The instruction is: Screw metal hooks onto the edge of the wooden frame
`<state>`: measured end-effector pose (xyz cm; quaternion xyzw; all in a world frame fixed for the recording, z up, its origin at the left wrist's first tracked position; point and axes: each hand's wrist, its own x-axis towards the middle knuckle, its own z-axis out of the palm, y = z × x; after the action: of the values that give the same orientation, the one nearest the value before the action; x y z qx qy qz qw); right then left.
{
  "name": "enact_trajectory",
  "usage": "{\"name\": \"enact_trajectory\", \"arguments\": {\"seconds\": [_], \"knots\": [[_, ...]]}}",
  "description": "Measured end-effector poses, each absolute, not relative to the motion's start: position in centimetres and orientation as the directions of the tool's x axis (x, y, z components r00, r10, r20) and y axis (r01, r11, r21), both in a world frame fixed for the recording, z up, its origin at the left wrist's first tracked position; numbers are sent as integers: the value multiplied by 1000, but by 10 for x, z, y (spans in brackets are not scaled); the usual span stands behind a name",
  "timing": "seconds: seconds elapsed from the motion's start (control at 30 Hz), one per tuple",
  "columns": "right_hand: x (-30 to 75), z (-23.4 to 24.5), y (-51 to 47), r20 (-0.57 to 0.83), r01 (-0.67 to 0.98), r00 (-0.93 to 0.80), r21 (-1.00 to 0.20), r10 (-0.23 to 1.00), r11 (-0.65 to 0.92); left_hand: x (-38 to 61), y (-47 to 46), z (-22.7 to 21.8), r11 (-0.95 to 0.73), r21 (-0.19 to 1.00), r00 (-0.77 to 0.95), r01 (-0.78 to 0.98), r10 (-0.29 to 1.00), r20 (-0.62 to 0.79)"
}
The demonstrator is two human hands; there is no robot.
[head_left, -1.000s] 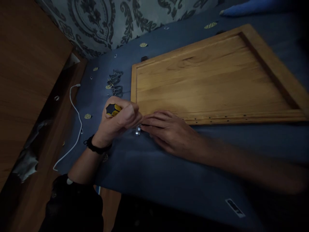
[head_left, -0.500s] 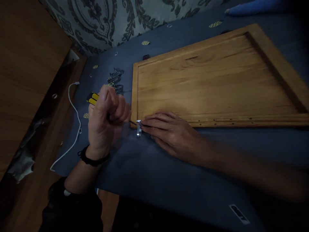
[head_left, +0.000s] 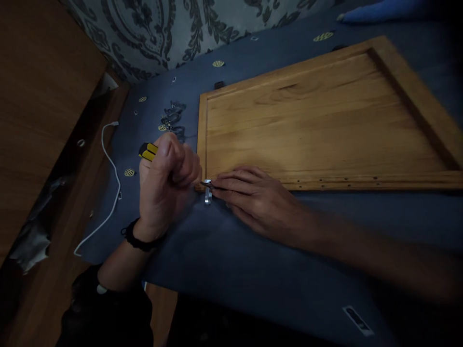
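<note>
Overall, a blue patterned cloth (head_left: 253,270) forms the bearing surface, and a framed wooden panel (head_left: 314,115) lies flat upon it. The panel appears stiff, moderately heavy and smooth-faced; judged so, it is best taken by opposite frame edges. The right hand (head_left: 256,200) lies with fingers nearly straight and together over the panel's near edge; whether the fingertips pinch anything cannot be told. The left hand (head_left: 170,183) is closed in a fist, near the panel's left corner, around a tool with a yellow-and-black handle (head_left: 148,151). That handle looks rigid and should give a secure grip. A cluster of metal pieces (head_left: 173,115) lies on the cloth beyond the left hand. At the near left corner, just beside the right fingertips, a shiny metal fitting (head_left: 208,196) meets the tool's dark tip; it seems light, hard and slippery, best pinched by its sides. Small dark holes (head_left: 347,179) mark the near frame edge.
</note>
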<state>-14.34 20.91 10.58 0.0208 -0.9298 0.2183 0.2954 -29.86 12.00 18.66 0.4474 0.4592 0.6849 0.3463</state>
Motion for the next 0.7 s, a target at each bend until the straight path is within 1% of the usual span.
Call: {"name": "enact_trajectory", "arguments": {"seconds": [0.13,0.33,0.47,0.7], "knots": [[-144,106,208,559,-172,-824,-410,97,896,-299,119,187,-320,944,-355,-75,894,275],[-143,106,210,639,-161,-740,-471,209,867,-300,119,191,-352,934,-432,-62,853,292],[-142,108,209,620,-136,-740,-519,262,844,-302,119,190,-355,934,-463,-42,835,296],[-144,107,209,632,-148,-742,-480,224,865,-303,121,187,-377,926,-480,-25,817,320]]}}
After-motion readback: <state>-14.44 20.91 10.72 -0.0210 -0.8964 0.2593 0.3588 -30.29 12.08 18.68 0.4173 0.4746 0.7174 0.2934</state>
